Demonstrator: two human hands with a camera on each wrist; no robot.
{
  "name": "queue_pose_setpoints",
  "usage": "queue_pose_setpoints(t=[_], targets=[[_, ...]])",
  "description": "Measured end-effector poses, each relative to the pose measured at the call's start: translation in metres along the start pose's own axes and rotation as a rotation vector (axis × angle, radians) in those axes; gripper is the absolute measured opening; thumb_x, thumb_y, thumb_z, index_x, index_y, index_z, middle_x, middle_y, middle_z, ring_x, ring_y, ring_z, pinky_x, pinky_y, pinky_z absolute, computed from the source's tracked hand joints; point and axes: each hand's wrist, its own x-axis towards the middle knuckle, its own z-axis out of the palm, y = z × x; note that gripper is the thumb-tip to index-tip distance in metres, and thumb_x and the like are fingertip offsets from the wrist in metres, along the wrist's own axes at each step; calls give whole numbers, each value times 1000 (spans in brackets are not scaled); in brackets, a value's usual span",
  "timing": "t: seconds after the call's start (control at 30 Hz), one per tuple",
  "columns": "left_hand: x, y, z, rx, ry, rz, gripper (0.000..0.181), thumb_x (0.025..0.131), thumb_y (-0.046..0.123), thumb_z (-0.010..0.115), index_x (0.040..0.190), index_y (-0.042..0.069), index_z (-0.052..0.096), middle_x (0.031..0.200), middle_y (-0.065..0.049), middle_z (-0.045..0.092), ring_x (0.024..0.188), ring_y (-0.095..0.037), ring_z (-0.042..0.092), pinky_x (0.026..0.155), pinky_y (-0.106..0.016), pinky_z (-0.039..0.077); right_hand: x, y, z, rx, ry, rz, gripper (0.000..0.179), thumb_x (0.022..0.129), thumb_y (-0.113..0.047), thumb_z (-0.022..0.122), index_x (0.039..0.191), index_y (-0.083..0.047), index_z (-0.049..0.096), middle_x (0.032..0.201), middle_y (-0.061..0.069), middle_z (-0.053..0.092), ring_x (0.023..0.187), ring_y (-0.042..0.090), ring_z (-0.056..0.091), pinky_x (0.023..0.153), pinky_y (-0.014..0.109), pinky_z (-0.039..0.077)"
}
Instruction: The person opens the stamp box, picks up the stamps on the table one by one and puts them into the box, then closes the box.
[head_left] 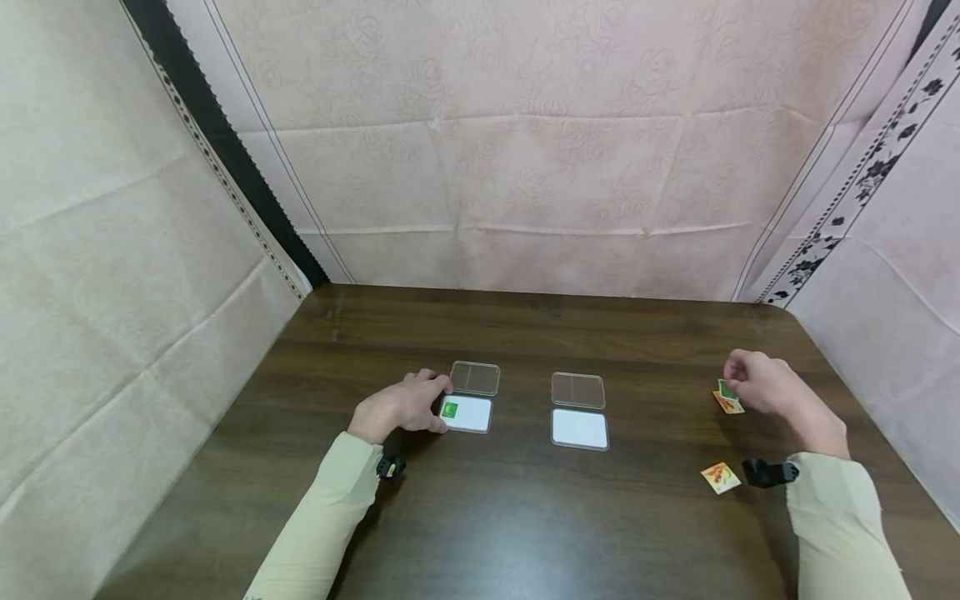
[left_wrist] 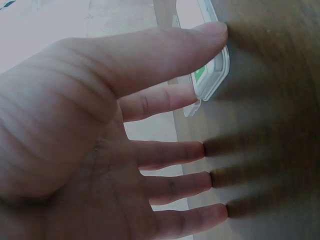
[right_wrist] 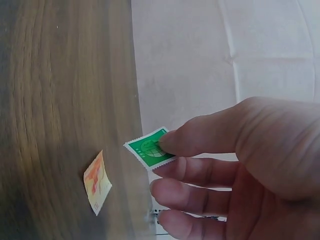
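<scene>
My left hand holds the left side of an open, clear-lidded plastic case, thumb at the near edge and index finger by the hinge. Its other three fingertips touch the table in the left wrist view. On the case's white inside lies a green stamp. Over at the right, my right hand pinches another green stamp between thumb and index finger, above the table. Close below it is an orange and yellow stamp. A similar orange stamp lies nearer the right wrist.
A second open plastic case, white inside, lies right of the first, its clear lid folded back. The brown wooden table meets a pale cloth at its back edge, and more cloth hangs at both sides.
</scene>
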Motion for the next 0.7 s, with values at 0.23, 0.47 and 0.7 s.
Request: queue_pose_setpoints(t=[0.23, 0.47, 0.7], targets=[[0, 0, 0, 2, 1, 6, 55, 84, 35, 77, 132, 21, 53, 143, -10, 46, 114, -27, 45, 90, -46, 46, 1, -7, 1, -6, 4, -6, 3, 88, -8, 58, 88, -6, 56, 73, 4, 55, 66, 19, 50, 56, 31, 36], [0, -1, 1, 1, -3, 0, 56, 85, 35, 77, 133, 22, 52, 144, -10, 45, 115, -27, 45, 91, -46, 45, 2, -23, 1, -1, 17, -54, 3, 90, -9, 58, 89, -7, 55, 75, 3, 55, 64, 17, 49, 55, 31, 36], [0, 0, -1, 1, -3, 6, 56, 85, 35, 77, 133, 21, 52, 143, -10, 46, 115, -28, 45, 92, -47, 45, 1, -36, -1, -1, 14, -50, 5, 91, -10, 59, 91, -7, 55, 76, 4, 55, 67, 19, 48, 56, 31, 35]])
